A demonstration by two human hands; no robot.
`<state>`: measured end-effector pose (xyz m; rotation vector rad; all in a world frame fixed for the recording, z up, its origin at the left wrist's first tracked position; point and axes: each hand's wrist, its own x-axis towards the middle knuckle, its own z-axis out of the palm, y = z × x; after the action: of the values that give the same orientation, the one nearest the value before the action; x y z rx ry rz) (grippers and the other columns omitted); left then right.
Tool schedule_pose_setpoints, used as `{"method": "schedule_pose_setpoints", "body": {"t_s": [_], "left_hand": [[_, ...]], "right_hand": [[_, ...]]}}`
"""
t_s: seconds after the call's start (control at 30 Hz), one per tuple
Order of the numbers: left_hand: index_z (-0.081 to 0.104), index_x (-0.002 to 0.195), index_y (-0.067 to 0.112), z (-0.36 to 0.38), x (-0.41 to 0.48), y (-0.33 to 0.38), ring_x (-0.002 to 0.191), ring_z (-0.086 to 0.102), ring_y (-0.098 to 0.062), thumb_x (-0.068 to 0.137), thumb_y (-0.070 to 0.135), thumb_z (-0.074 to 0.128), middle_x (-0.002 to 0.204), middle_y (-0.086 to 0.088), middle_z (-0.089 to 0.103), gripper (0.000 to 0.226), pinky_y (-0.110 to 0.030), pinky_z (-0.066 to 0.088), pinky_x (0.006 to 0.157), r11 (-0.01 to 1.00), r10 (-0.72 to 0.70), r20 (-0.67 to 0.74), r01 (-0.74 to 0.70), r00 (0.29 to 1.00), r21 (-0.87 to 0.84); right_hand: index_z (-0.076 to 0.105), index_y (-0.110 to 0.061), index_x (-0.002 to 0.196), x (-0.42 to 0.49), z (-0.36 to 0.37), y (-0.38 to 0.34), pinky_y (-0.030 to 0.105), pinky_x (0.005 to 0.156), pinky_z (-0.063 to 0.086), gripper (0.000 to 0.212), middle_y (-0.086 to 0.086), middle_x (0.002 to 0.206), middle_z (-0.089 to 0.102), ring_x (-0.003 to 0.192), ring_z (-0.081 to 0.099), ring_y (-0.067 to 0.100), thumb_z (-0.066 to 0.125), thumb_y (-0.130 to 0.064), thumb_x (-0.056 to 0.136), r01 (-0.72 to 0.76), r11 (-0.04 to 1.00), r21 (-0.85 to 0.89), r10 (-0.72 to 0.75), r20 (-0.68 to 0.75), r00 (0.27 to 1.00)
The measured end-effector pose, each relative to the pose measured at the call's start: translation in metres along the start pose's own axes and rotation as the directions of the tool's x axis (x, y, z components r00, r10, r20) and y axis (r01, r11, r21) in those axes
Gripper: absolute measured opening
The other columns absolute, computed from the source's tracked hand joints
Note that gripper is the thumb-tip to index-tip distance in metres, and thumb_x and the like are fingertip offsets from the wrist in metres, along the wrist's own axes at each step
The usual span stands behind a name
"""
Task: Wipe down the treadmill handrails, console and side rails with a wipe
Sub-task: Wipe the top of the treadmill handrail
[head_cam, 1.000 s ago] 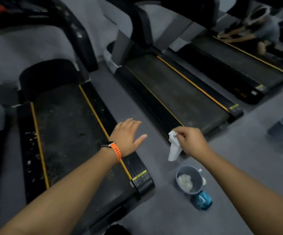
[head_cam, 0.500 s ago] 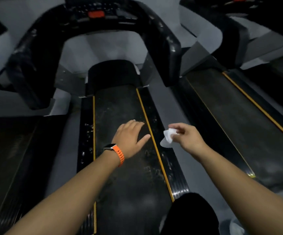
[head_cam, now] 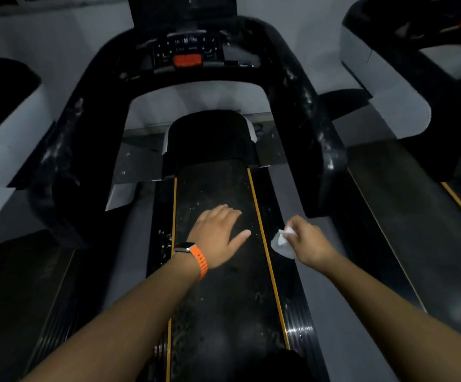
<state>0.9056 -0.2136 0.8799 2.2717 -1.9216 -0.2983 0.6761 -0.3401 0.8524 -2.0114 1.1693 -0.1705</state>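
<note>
A crumpled white wipe [head_cam: 281, 242] was pinched in the curled fingers of the right hand [head_cam: 308, 241], over the black right side rail [head_cam: 290, 299]; the left hand [head_cam: 218, 234] was held flat, fingers spread, w/ nothing gripped. Wipe was judged light, soft & limp; prob. best bunched in the palm.

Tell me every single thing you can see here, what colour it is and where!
treadmill: one, black, straight ahead
belt: one, black, between two yellow lines
console: one, black with an orange button, top centre
handrails: two, black, smudged, either side
neighbouring treadmills: two, black, left and right edges
wipe: one, white, over the right side rail
watch: one, orange strap, left wrist
left hand: one, fingers spread, over the belt, empty
right hand: one, pinching the wipe
</note>
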Motion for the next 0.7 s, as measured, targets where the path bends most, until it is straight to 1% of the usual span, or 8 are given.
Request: {"method": "schedule_pose_setpoints", "body": {"t_s": [0.1,0.2,0.27,0.33,0.4,0.5,0.63,0.7], "left_hand": [[0.043,0.151,0.020,-0.051,0.041,-0.002,0.150,0.031,-0.023,0.103,0.065,0.032,0.154,-0.003,0.047,0.066,-0.044,0.025,0.122,0.999,0.031,-0.002,-0.031,1.000,-0.014],[0.043,0.151,0.021,-0.086,0.081,-0.007,0.149,0.032,-0.022,0.103,0.065,0.032,0.153,-0.001,0.048,0.066,-0.043,0.026,0.121,0.997,0.082,0.022,-0.082,0.996,-0.006],[0.045,0.150,0.020,-0.101,0.110,-0.012,0.148,0.035,-0.022,0.103,0.064,0.033,0.152,-0.002,0.050,0.065,-0.044,0.028,0.120,0.992,0.123,0.041,-0.123,0.992,-0.010],[0.045,0.150,0.020,-0.111,0.141,-0.016,0.149,0.034,-0.023,0.104,0.063,0.034,0.153,-0.002,0.049,0.064,-0.044,0.027,0.121,0.983,0.181,0.072,-0.181,0.981,-0.015],[0.044,0.151,0.020,-0.116,0.175,-0.019,0.149,0.033,-0.022,0.104,0.061,0.036,0.154,-0.002,0.047,0.063,-0.043,0.025,0.121,0.965,0.263,0.097,-0.262,0.960,-0.018],[0.045,0.151,0.019,-0.119,0.226,-0.020,0.147,0.034,-0.022,0.105,0.058,0.039,0.154,-0.002,0.047,0.061,-0.042,0.025,0.120,0.910,0.414,0.129,-0.414,0.901,-0.029],[0.042,0.153,0.019,-0.114,0.284,-0.009,0.151,0.029,-0.021,0.105,0.058,0.039,0.158,0.000,0.042,0.062,-0.042,0.023,0.122,0.809,0.583,0.183,-0.587,0.792,-0.032],[0.040,0.154,0.020,-0.109,0.307,0.005,0.153,0.025,-0.021,0.104,0.058,0.038,0.161,0.000,0.039,0.063,-0.043,0.022,0.124,0.741,0.661,0.216,-0.670,0.719,-0.037]], "right_hand": [[0.054,-0.026,0.098,0.027,-0.042,-0.032,0.039,0.071,0.055,0.010,0.003,0.095,0.067,0.087,0.065,0.022,0.063,-0.022,0.101,-0.058,0.994,0.090,0.066,-0.088,0.994],[0.060,-0.026,0.105,0.050,-0.078,-0.058,0.031,0.066,0.052,0.022,0.004,0.097,0.069,0.087,0.067,0.019,0.070,-0.010,0.095,-0.141,0.961,0.239,0.168,-0.100,0.981],[0.063,-0.027,0.101,0.065,-0.097,-0.070,0.027,0.064,0.049,0.027,0.007,0.096,0.071,0.081,0.067,0.018,0.074,-0.004,0.092,-0.161,0.935,0.317,0.210,-0.127,0.969],[0.064,-0.027,0.097,0.079,-0.110,-0.077,0.030,0.063,0.049,0.027,0.011,0.095,0.071,0.074,0.065,0.019,0.075,-0.003,0.091,-0.176,0.908,0.379,0.252,-0.162,0.954],[0.066,-0.024,0.096,0.091,-0.120,-0.079,0.035,0.068,0.056,0.021,0.010,0.094,0.071,0.081,0.068,0.022,0.077,-0.005,0.092,-0.204,0.887,0.414,0.312,-0.211,0.926],[0.069,-0.019,0.092,0.105,-0.126,-0.072,0.038,0.077,0.057,0.016,0.009,0.093,0.074,0.089,0.071,0.025,0.079,-0.007,0.091,-0.267,0.855,0.444,0.430,-0.320,0.844],[0.070,-0.019,0.084,0.106,-0.132,-0.064,0.038,0.073,0.054,0.016,0.007,0.086,0.074,0.086,0.071,0.029,0.079,-0.007,0.090,-0.320,0.812,0.488,0.549,-0.452,0.703],[0.070,-0.020,0.083,0.102,-0.135,-0.061,0.034,0.069,0.051,0.018,0.003,0.084,0.073,0.082,0.068,0.024,0.079,-0.005,0.089,-0.334,0.786,0.521,0.595,-0.490,0.636]]}}
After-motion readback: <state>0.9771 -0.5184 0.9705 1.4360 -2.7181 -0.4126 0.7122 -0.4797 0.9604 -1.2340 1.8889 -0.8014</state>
